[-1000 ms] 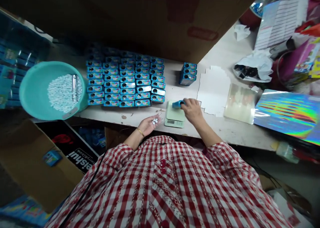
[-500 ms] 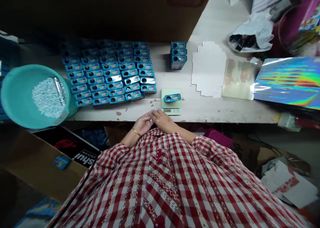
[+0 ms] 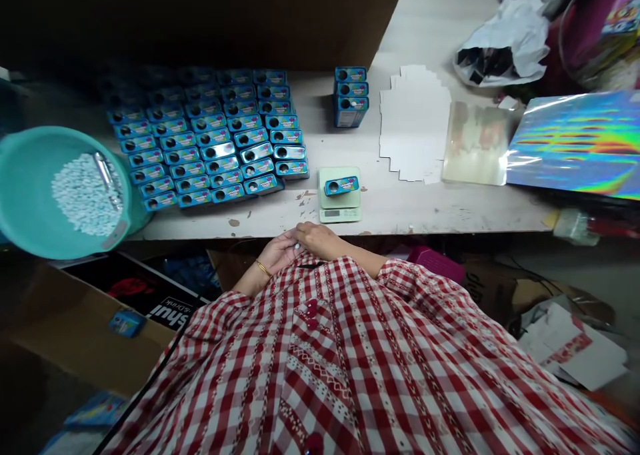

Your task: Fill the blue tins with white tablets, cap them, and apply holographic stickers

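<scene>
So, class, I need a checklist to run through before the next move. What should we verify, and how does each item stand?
1. Blue tin resting on the scale: ok.
2. Tin's round opening in view: ok, a dark hole shows.
3. Hands off the scale: ok, the left hand and right hand meet near the table's near edge.
4. Reading on the display: cannot tell, too small.
5. White piece at the hands: ok, one shows.
6. Total held: cannot tell, fingers may hide more.
</scene>
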`<control>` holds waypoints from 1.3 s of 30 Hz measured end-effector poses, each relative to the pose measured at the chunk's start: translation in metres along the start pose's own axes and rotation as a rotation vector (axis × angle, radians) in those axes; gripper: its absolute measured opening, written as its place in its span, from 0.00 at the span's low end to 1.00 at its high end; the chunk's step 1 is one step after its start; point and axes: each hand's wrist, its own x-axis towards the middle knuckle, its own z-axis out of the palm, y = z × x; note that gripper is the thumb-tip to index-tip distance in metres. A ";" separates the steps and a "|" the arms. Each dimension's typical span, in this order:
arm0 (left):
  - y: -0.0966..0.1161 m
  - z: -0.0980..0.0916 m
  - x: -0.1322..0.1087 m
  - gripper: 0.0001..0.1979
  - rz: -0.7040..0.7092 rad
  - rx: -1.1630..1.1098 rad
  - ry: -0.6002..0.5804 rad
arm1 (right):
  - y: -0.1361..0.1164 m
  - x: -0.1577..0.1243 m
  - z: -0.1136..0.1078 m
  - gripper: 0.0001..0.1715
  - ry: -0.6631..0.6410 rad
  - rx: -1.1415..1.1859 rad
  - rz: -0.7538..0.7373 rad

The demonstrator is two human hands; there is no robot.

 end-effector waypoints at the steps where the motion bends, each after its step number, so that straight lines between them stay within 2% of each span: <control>1: 0.000 0.001 0.000 0.13 0.000 0.004 -0.003 | 0.001 -0.001 0.000 0.12 0.010 0.003 -0.002; 7: 0.004 0.014 0.002 0.11 0.011 0.049 -0.028 | 0.014 -0.008 -0.002 0.12 0.128 0.066 0.025; 15: 0.017 0.072 0.017 0.09 0.121 0.110 -0.050 | 0.037 -0.022 -0.024 0.11 0.329 0.138 0.208; 19: 0.023 0.088 0.023 0.09 0.168 0.130 -0.058 | 0.051 -0.027 -0.041 0.10 0.436 0.175 0.265; 22: 0.026 0.088 0.028 0.09 0.170 0.109 -0.012 | 0.064 -0.024 -0.050 0.10 0.486 0.162 0.338; 26: 0.028 0.082 0.028 0.08 0.163 0.077 0.044 | 0.078 -0.018 -0.058 0.11 0.464 0.098 0.434; 30: 0.028 0.075 0.022 0.07 0.156 0.036 0.095 | 0.081 -0.022 -0.059 0.13 0.514 0.103 0.426; 33: 0.026 0.067 0.018 0.07 0.158 0.035 0.146 | 0.069 -0.030 -0.050 0.14 0.593 0.157 0.380; 35: 0.021 0.059 0.015 0.07 0.147 0.054 0.132 | 0.052 -0.033 -0.039 0.13 0.539 0.170 0.294; 39: 0.007 0.040 0.009 0.09 0.049 0.094 0.030 | 0.013 -0.027 -0.013 0.13 0.220 0.083 0.109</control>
